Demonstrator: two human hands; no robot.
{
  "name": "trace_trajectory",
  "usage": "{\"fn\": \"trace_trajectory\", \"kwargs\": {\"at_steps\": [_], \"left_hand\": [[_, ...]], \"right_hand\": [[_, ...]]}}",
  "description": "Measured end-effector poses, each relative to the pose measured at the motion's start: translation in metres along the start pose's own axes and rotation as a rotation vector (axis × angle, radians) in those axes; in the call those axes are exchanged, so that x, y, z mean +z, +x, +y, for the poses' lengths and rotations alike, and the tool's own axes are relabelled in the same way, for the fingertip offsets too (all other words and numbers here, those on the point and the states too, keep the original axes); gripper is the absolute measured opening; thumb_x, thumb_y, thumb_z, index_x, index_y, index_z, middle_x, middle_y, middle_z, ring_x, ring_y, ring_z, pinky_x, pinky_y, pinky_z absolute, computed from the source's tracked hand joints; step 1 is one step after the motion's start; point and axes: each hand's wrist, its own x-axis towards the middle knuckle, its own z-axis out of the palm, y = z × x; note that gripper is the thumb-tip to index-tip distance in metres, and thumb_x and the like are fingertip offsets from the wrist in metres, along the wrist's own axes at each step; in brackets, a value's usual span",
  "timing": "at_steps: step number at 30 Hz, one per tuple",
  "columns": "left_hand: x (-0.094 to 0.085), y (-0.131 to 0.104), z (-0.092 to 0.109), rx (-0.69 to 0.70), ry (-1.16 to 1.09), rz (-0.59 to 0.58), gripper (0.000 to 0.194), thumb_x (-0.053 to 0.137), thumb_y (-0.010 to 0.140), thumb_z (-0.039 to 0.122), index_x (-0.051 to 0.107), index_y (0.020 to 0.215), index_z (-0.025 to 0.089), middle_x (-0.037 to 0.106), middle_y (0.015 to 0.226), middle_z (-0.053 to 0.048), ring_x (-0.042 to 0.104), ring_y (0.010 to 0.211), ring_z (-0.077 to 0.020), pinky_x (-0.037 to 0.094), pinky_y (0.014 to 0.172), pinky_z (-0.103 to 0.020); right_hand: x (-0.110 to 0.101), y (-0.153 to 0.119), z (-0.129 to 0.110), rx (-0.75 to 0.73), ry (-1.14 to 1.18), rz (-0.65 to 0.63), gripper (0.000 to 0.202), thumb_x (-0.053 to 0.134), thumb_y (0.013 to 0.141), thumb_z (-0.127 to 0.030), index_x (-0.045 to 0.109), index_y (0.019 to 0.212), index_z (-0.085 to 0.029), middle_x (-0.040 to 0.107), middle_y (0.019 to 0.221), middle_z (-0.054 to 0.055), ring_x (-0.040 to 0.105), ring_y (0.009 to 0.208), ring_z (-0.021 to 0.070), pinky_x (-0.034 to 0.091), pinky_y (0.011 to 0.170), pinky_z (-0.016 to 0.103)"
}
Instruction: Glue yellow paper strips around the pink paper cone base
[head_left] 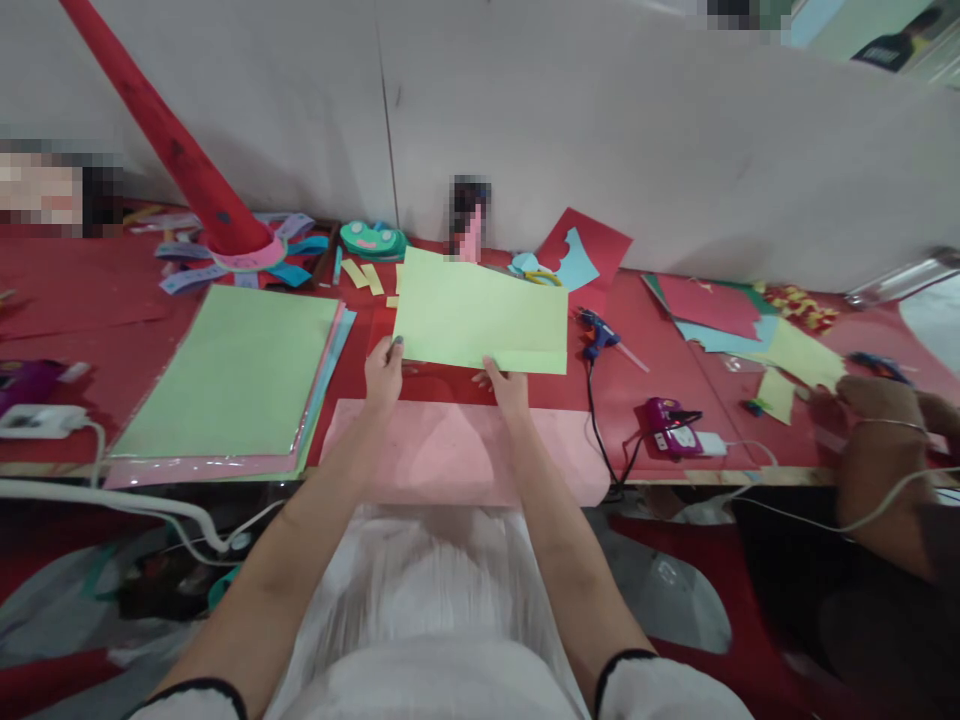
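A pale green sheet of paper (480,310) is held up above the red table, tilted toward me. My left hand (384,372) pinches its lower left corner, thumb on the front. Along the bottom edge, right of the middle, my right hand (507,388) grips it with the thumb in front and the fingers behind. A narrow strip at the lower right of the sheet looks folded over. Beneath my wrists, a pink sheet (465,450) lies along the table's front edge.
Left lies a stack of coloured sheets (232,370) in plastic. A blue glue gun (598,335) with a black cord, yellow-handled scissors (544,278), red paper (607,250) and a purple power adapter (671,428) sit rightward. Another person's hand (881,400) works at far right.
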Motion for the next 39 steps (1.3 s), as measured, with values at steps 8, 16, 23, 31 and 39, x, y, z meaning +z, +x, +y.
{"fn": "trace_trajectory", "kwargs": {"at_steps": [8,16,23,31,39], "left_hand": [[0.004,0.002,-0.004,-0.204,-0.314,-0.167,0.038,0.061,0.079,0.043,0.055,0.107,0.017,0.068,0.093,-0.007,0.069,0.069,-0.0176,0.055,0.057,-0.025],[0.008,-0.009,0.004,-0.376,-0.27,-0.366,0.029,0.065,0.077,0.029,0.061,0.101,0.013,0.07,0.103,-0.013,0.07,0.082,-0.0249,0.058,0.074,-0.036],[0.009,-0.008,0.002,-0.402,-0.341,-0.277,0.028,0.067,0.076,0.027,0.062,0.098,0.011,0.069,0.106,-0.013,0.07,0.082,-0.0239,0.058,0.081,-0.038],[0.011,-0.005,-0.006,-0.395,-0.357,-0.221,0.028,0.067,0.077,0.028,0.061,0.099,0.011,0.07,0.101,-0.014,0.07,0.083,-0.0249,0.057,0.083,-0.04],[0.009,-0.004,-0.007,-0.359,-0.366,-0.26,0.028,0.067,0.076,0.026,0.062,0.1,0.014,0.067,0.112,-0.013,0.07,0.083,-0.0254,0.057,0.08,-0.041]], "right_hand": [[-0.001,0.006,0.006,-0.015,0.084,0.041,0.039,0.061,0.071,-0.056,0.062,0.074,-0.017,0.069,0.059,0.002,0.059,0.047,0.0123,0.043,0.047,0.024],[0.005,0.005,0.004,-0.029,0.163,-0.034,0.034,0.065,0.069,-0.052,0.062,0.069,-0.018,0.069,0.061,0.004,0.058,0.049,0.0134,0.041,0.044,0.025],[0.002,0.003,0.004,0.027,0.09,0.058,0.029,0.068,0.067,-0.048,0.064,0.07,-0.019,0.068,0.062,0.002,0.053,0.048,0.0125,0.046,0.054,0.03],[0.003,0.005,0.003,0.028,0.073,0.065,0.036,0.066,0.066,-0.053,0.065,0.069,-0.018,0.069,0.063,0.004,0.055,0.046,0.0128,0.046,0.05,0.028],[-0.002,0.007,0.003,-0.054,0.021,0.07,0.047,0.058,0.07,-0.062,0.066,0.057,-0.018,0.067,0.055,0.004,0.05,0.041,0.0125,0.046,0.05,0.029]]}}
